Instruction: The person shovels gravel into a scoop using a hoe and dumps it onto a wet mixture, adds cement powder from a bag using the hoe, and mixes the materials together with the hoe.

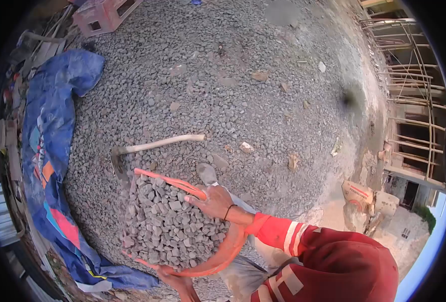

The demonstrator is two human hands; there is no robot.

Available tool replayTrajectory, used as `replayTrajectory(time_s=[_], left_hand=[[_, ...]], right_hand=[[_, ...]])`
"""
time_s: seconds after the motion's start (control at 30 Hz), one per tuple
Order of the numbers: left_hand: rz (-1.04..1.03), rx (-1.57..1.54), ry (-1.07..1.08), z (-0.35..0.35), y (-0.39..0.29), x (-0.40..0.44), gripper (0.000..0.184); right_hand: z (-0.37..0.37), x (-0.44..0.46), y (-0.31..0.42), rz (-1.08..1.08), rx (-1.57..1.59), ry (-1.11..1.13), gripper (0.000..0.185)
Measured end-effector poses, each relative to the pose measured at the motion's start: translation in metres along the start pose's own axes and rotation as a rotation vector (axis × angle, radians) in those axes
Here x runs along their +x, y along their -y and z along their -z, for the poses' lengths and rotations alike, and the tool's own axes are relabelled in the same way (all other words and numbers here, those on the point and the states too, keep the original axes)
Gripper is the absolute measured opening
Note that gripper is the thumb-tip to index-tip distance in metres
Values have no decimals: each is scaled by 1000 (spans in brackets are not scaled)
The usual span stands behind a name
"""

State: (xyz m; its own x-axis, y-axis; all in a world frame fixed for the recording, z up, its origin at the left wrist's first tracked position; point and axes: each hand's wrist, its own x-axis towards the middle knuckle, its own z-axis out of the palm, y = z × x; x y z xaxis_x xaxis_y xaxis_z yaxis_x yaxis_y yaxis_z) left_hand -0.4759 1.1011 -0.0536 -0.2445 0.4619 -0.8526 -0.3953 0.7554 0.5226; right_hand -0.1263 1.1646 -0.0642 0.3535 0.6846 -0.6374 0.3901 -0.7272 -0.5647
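Note:
An orange basin (230, 254), heaped with grey crushed stone (175, 224), is held at the lower middle of the head view. My right hand (210, 201), a dark band at its wrist, grips the upper rim near its folded edge. At the opposite, lower rim my left hand (171, 278) is closed on the edge, partly cut off by the frame bottom. Just beyond the basin lies a hoe (165, 142) with a pale wooden handle, its metal blade close to the basin's far end.
Loose gravel (193, 90) spreads over the ground. A crumpled blue tarp (52, 116) runs down the left side. A pinkish block (99, 20) stands at the top left. Torn paper sacks (359, 194) lie to the right, beside a structure with wooden poles (414, 103). My shoe (207, 173) rests near the basin.

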Motion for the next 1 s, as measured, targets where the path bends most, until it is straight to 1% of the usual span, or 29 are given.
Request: replayTrajectory(time_s=[0.03, 0.1, 0.13, 0.17, 0.2, 0.23, 0.27, 0.33, 0.37, 0.4, 0.43, 0.5, 0.53, 0.6, 0.63, 0.7, 0.8, 0.87, 0.9, 0.93, 1.0], left_hand=[[0, 10, 28, -14, -27, -54, 68], [-21, 47, 5, -53, -73, -160, 62], [87, -16, 387, -21, -77, -158, 54], [204, -36, 766, 11, -82, -158, 48], [193, 21, 733, 2, -94, -180, 47], [124, 125, 587, -20, -101, -201, 47], [50, 231, 427, -43, -106, -226, 46], [-9, 344, 391, -64, -112, -260, 45], [-33, 388, 410, -70, -110, -272, 45], [-63, 428, 455, -71, -101, -282, 44], [-68, 469, 472, -76, -104, -293, 44], [-68, 517, 512, -78, -98, -312, 43], [-76, 549, 517, -86, -93, -323, 43], [-87, 604, 547, -97, -82, -340, 42], [-87, 644, 593, -108, -76, -346, 42], [-31, 788, 817, -134, -56, -355, 41], [-65, 920, 881, -180, 1, -395, 42], [-78, 1026, 896, -212, 40, -444, 40], [-85, 1071, 911, -229, 72, -467, 39], [-48, 1107, 1026, -250, 98, -459, 37], [1, 1181, 1101, -281, 163, -490, 37]], right_hand=[[44, -29, 29, 8, 32, 22, 74], [108, -82, 67, 51, -7, 66, 76], [131, -103, 78, 133, 8, 45, 74], [165, -114, 70, 164, 46, -4, 73], [197, -146, 89, 193, 64, -60, 72], [223, -173, 99, 220, 89, -115, 71], [235, -196, 100, 277, 86, -189, 68], [256, -246, 94, 257, 114, -303, 67], [263, -266, 88, 238, 119, -359, 67], [237, -283, 38, 251, 160, -487, 65], [236, -297, 36, 190, 181, -548, 64], [240, -331, 6, 91, 187, -680, 63], [252, -362, -4, -57, 239, -555, 63], [249, -393, -44, -124, 274, -634, 65], [247, -405, -62, -163, 291, -681, 65], [248, -436, -95, -262, 339, -788, 66], [257, -490, -158, -425, 398, -885, 63], [269, -521, -200, -518, 444, -971, 62], [275, -535, -229, -536, 496, -1014, 62], [280, -548, -257, -551, 547, -1059, 63], [296, -580, -316, -616, 584, -1130, 64]])
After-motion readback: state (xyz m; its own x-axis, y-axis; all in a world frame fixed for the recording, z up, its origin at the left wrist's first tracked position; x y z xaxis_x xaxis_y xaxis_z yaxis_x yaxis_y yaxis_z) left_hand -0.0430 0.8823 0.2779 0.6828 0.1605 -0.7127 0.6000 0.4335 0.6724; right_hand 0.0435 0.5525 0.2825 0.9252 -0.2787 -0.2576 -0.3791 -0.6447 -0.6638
